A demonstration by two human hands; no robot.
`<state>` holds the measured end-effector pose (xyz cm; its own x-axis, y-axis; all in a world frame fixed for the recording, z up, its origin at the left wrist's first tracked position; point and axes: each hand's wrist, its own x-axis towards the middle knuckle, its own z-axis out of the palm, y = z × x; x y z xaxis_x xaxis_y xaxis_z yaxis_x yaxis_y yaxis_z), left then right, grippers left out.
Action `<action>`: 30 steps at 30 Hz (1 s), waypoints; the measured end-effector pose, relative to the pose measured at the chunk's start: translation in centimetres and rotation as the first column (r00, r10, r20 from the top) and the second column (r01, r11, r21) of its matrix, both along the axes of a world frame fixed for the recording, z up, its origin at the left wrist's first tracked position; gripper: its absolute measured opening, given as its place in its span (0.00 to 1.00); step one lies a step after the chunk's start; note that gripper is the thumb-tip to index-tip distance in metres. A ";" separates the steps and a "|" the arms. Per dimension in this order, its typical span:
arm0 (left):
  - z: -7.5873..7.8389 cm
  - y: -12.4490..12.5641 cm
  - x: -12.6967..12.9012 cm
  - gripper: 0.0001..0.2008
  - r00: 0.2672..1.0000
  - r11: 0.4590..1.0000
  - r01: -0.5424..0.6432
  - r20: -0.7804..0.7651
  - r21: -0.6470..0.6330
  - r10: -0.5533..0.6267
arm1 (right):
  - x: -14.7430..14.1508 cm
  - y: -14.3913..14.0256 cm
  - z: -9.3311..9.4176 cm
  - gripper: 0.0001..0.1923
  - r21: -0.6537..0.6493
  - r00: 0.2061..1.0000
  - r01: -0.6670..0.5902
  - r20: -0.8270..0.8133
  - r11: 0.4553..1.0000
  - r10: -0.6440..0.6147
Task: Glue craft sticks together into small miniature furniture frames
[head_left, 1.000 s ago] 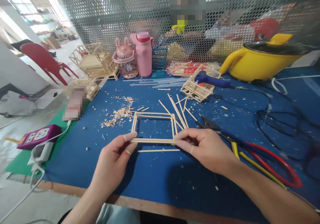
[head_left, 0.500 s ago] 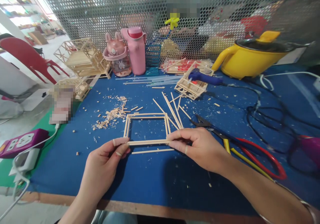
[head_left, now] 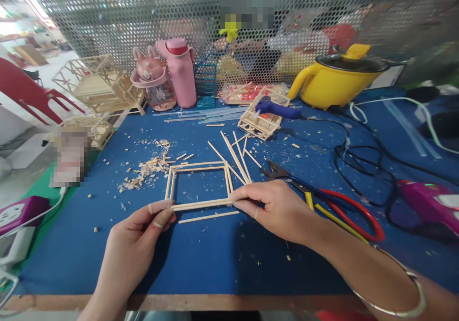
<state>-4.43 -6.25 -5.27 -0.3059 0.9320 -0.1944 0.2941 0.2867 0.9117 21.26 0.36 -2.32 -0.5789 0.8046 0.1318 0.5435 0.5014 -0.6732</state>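
A square frame of thin wooden sticks point(head_left: 199, 183) lies flat on the blue desk point(head_left: 222, 259), its near rail pinched at either end by the left hand point(head_left: 138, 230) and the right hand point(head_left: 278, 208), fingers closed narrowly on it. The frame is judged light, stiff and easily snapped at its joints, so it is best gripped at the corners. The held rail's long axis runs left to right, slightly tilted.

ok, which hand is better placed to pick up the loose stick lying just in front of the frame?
Right, probably. The right hand pinches the stick frame at its near right corner, directly above the loose stick's right end. The left hand grips the near left corner, further from the stick's left end.
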 end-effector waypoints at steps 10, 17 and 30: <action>0.7 0.2 0.2 0.16 0.983 0.994 0.095 0.152 0.052 -0.102 | -0.1 0.2 -0.5 0.09 0.104 0.998 0.052 0.031 0.993 -0.056; 0.3 0.0 0.0 0.13 0.995 0.994 0.092 -0.044 0.051 -0.090 | -0.3 0.2 -0.3 0.09 0.100 0.996 0.062 0.051 0.993 -0.067; 0.2 0.0 0.1 0.16 0.998 0.994 0.069 0.001 0.085 -0.070 | -0.5 0.2 -0.3 0.09 0.090 0.996 0.070 0.043 0.994 -0.074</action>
